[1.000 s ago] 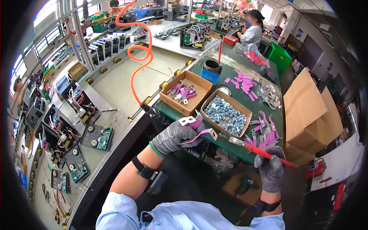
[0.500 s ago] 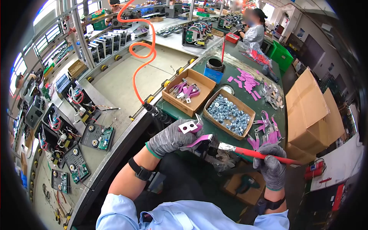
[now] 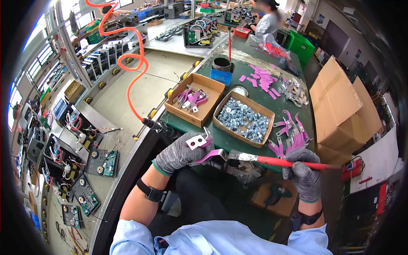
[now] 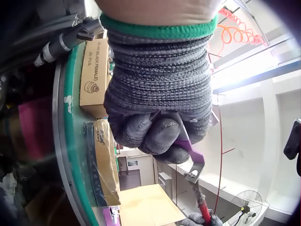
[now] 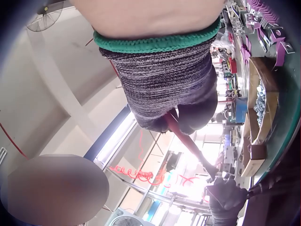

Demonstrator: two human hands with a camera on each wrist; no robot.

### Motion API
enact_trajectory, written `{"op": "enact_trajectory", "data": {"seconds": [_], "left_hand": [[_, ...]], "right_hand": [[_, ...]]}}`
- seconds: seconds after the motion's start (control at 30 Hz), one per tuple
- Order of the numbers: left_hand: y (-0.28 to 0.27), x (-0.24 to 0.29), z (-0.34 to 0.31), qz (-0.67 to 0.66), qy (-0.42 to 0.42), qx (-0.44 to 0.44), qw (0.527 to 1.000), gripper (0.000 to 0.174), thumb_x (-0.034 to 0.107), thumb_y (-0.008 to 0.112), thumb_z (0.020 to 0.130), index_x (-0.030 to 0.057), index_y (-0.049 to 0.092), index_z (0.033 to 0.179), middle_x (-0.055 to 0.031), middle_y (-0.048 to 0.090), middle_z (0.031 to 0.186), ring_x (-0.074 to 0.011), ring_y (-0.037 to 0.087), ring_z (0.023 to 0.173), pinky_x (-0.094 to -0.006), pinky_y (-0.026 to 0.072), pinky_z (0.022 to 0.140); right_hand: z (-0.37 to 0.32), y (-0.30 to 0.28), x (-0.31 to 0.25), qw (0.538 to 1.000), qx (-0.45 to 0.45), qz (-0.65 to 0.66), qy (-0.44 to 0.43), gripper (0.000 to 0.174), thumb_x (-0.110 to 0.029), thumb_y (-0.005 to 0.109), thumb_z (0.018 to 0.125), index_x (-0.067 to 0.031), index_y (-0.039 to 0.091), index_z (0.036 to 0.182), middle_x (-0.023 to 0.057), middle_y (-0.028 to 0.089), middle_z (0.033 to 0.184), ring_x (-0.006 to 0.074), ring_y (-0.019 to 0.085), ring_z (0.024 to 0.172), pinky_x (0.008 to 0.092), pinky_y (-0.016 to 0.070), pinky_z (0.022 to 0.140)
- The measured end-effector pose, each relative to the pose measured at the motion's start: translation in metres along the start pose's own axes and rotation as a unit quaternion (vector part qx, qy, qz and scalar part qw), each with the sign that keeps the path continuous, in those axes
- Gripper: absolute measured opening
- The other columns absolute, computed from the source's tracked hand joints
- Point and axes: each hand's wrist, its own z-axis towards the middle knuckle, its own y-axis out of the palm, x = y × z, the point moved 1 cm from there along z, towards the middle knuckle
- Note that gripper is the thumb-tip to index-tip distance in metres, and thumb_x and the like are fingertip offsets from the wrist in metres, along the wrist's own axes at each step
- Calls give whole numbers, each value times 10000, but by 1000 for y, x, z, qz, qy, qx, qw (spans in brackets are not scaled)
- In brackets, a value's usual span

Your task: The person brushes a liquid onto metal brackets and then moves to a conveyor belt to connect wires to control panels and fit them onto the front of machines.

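My gloved left hand (image 3: pixel 180 154) grips purple-and-silver bent metal brackets (image 3: pixel 196 143). One end with holes sticks up above the fingers, and another bracket end (image 4: pixel 195 170) points right, toward the other hand. My gloved right hand (image 3: pixel 307 176) pinches a red-handled brush (image 3: pixel 272 161) with a silvery wrapped neck. Its dark tip meets the holed end of that bracket in the left wrist view. Both hands are in front of the green table's near edge. Glove fingers partly hide the brackets.
On the green table stand a carton of brackets (image 3: pixel 187 114), a tray of screws (image 3: pixel 219 122) and a dark-mouthed can (image 3: pixel 222 76). More purple brackets (image 3: pixel 293 136) lie at right, near a large cardboard box (image 3: pixel 338 106). An orange coiled hose (image 3: pixel 142 70) hangs at left.
The brush in my right hand has moved left, and its tip has come from well apart to the bracket end. My left hand keeps its hold. The head view has turned slightly right.
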Motion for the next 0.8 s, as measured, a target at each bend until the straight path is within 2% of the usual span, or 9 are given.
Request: {"op": "enact_trajectory", "data": {"seconds": [0.13, 0.2, 0.3, 0.37, 0.4, 0.43, 0.47, 0.6, 0.8], "left_hand": [[6, 0, 10, 27, 12, -28, 999, 129, 77, 643, 848, 35, 645, 970, -107, 646, 839, -241, 641, 776, -355, 521, 727], [3, -3, 13, 146, 104, -5, 984, 134, 80, 656, 846, 36, 641, 972, -106, 644, 837, -245, 638, 764, -350, 520, 716], [-1, -2, 9, 52, 91, 29, 994, 113, 81, 662, 842, 48, 641, 947, -95, 610, 803, -236, 615, 708, -351, 489, 640], [12, -2, 13, -117, -3, 66, 991, 105, 94, 631, 874, 60, 621, 973, -68, 599, 802, -195, 567, 628, -324, 447, 580], [18, -1, 15, -201, -43, 96, 974, 102, 101, 616, 890, 65, 612, 985, -55, 593, 802, -174, 543, 588, -311, 426, 551], [25, -5, 18, -494, -67, 92, 862, 116, 112, 590, 915, 70, 591, 1023, -42, 598, 820, -146, 508, 552, -288, 410, 535], [33, -7, 21, -737, -84, 80, 666, 131, 124, 564, 940, 75, 571, 1061, -29, 603, 839, -118, 473, 517, -265, 394, 520], [52, -10, 31, -775, -49, 97, 622, 257, 226, 544, 1007, 51, 574, 1194, -45, 634, 930, -71, 428, 486, -256, 369, 497], [56, -3, 34, -773, -41, 125, 621, 244, 219, 504, 1018, 70, 553, 1205, -31, 631, 924, -76, 451, 505, -270, 389, 527]], "right_hand": [[0, 8, -4, 999, -1, -47, -22, 173, -63, 677, 840, 39, 700, 977, 113, 666, 885, 171, 652, 666, 294, 540, 603], [1, 0, -6, 997, -19, -76, -7, 154, -42, 660, 840, 35, 700, 966, 116, 666, 897, 170, 649, 662, 292, 542, 606], [-3, -12, 5, 999, -1, -39, -9, 175, -59, 670, 857, 26, 690, 1009, 117, 669, 897, 176, 651, 681, 298, 546, 609], [-8, -12, 17, 1000, 20, -18, -5, 185, -78, 671, 871, 19, 686, 1028, 116, 670, 897, 179, 649, 686, 305, 545, 610], [-9, -8, 28, 997, 68, 32, -15, 206, -118, 667, 897, 11, 674, 1058, 114, 670, 900, 180, 644, 696, 316, 545, 618], [-9, -3, 39, 990, 115, 82, -27, 229, -157, 664, 923, 2, 663, 1088, 112, 671, 902, 182, 640, 706, 327, 544, 626], [-7, 5, 50, 990, 113, 83, -25, 229, -157, 664, 923, 2, 663, 1088, 112, 671, 902, 182, 640, 706, 327, 544, 626], [0, 37, 85, 979, 158, 85, -100, 307, -288, 643, 972, -21, 632, 1123, 97, 659, 893, 168, 621, 729, 321, 532, 644], [9, 66, 97, 974, 152, 158, -50, 351, -327, 652, 972, -18, 619, 1136, 76, 638, 899, 150, 602, 711, 281, 504, 601]]}}
